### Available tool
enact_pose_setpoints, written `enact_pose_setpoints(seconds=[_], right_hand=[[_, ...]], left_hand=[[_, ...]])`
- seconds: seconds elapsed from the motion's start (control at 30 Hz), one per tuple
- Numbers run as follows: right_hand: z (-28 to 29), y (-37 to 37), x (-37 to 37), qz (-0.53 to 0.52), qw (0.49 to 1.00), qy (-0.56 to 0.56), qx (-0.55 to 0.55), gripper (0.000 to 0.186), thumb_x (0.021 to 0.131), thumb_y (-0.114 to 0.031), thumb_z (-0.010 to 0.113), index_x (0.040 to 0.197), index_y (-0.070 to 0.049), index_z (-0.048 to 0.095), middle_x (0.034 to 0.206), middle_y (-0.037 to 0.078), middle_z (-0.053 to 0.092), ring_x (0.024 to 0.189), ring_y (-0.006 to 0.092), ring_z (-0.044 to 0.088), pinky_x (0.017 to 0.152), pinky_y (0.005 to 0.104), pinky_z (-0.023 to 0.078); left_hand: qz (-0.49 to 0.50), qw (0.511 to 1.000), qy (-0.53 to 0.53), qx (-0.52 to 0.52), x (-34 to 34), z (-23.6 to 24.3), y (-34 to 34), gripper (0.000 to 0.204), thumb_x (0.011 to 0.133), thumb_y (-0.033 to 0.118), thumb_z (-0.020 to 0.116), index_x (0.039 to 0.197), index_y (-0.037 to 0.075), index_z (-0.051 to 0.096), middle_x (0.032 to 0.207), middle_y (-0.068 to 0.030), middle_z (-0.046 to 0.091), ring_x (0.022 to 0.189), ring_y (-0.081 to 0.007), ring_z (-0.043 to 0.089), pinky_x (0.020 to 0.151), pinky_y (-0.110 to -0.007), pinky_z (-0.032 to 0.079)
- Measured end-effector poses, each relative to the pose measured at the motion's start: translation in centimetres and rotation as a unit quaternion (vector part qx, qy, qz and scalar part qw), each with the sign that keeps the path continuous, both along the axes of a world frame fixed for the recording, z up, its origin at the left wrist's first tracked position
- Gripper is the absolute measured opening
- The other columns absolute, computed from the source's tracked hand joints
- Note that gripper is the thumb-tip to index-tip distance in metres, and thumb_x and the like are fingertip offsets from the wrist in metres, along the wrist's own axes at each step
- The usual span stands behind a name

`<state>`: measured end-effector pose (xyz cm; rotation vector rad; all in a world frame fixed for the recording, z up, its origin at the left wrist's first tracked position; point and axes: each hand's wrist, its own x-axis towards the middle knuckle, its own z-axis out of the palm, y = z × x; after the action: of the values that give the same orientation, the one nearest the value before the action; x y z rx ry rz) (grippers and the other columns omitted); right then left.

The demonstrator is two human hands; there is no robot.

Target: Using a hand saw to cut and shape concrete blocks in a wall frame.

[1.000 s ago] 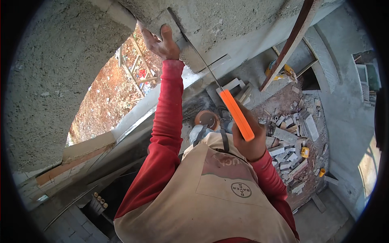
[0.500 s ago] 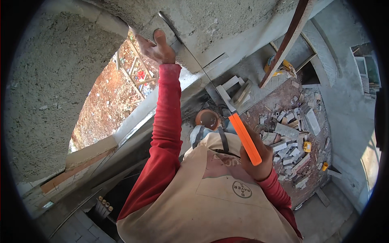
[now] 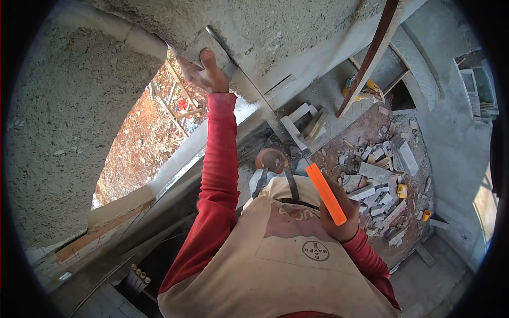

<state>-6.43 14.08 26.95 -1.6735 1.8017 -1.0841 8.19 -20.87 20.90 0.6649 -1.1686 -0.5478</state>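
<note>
My right hand [image 3: 340, 209] is closed on the orange handle [image 3: 323, 191] of a long, thin-bladed tool, seemingly a saw. Its blade [image 3: 265, 99] runs diagonally up to a dark slit in the rough concrete surface [image 3: 275, 32] overhead. My left hand [image 3: 204, 71] lies beside that slit, against a grey patch of concrete at the edge of an arched opening. Its thumb points up and its fingers are stretched out, their tips partly hard to make out.
Through the opening show reddish ground [image 3: 132, 159] and wooden frames [image 3: 177, 106]. A long plank [image 3: 366, 63] slants at upper right. Below lie broken block rubble [image 3: 379, 201], yellow containers [image 3: 402, 191], a brown round vessel [image 3: 270, 159] and several pipes [image 3: 139, 276] at lower left.
My right hand and the orange handle have moved down and to the right, drawing the blade along. My left hand sits lower in the picture, along with the surroundings around it.
</note>
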Motion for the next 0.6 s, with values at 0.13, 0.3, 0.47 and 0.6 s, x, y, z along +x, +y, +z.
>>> enact_pose_setpoints(seconds=[0.13,0.3,0.47,0.6], right_hand=[[-2.3,-12.1,2.5,0.003,0.992,-0.116,-0.056,0.054,0.082,0.001,0.064,0.135,-0.003,0.051,0.104,0.017,0.071,0.073,0.0322,0.071,0.06,0.0355,0.058],[-1.8,-12.3,2.8,-0.013,0.996,-0.075,-0.035,0.051,0.082,-0.001,0.064,0.132,-0.003,0.053,0.11,0.019,0.069,0.075,0.0369,0.07,0.059,0.0379,0.058],[-0.3,1.1,0.5,-0.01,1.0,-0.009,0.022,0.056,0.084,0.001,0.062,0.139,-0.004,0.049,0.123,0.018,0.066,0.086,0.0305,0.074,0.068,0.0332,0.06],[-3.3,-12.5,2.2,-0.004,0.992,-0.123,0.01,0.055,0.083,0.001,0.063,0.136,-0.002,0.05,0.1,0.02,0.07,0.073,0.0361,0.07,0.057,0.0369,0.056]], left_hand=[[-0.028,0.999,0.009,0.021,-0.4,-0.2,0.2,0.11,0.081,0.065,0.068,0.149,-0.011,0.027,0.138,-0.0213,0.05,0.122,-0.0293,0.052,0.101,-0.041,0.043],[0.047,0.996,-0.044,0.061,0.6,-2.6,-1.1,0.112,0.08,0.068,0.067,0.15,-0.011,0.027,0.138,-0.0214,0.05,0.121,-0.0292,0.052,0.102,-0.04,0.043],[0.01,1.0,-0.005,0.006,0.1,0.0,0.4,0.108,0.08,0.066,0.067,0.15,-0.007,0.03,0.136,-0.0194,0.051,0.121,-0.0272,0.053,0.1,-0.04,0.043],[-0.011,1.0,0.012,0.002,-1.2,-0.4,-0.2,0.105,0.081,0.066,0.067,0.149,-0.006,0.033,0.129,-0.0166,0.055,0.114,-0.0259,0.055,0.096,-0.039,0.046]])
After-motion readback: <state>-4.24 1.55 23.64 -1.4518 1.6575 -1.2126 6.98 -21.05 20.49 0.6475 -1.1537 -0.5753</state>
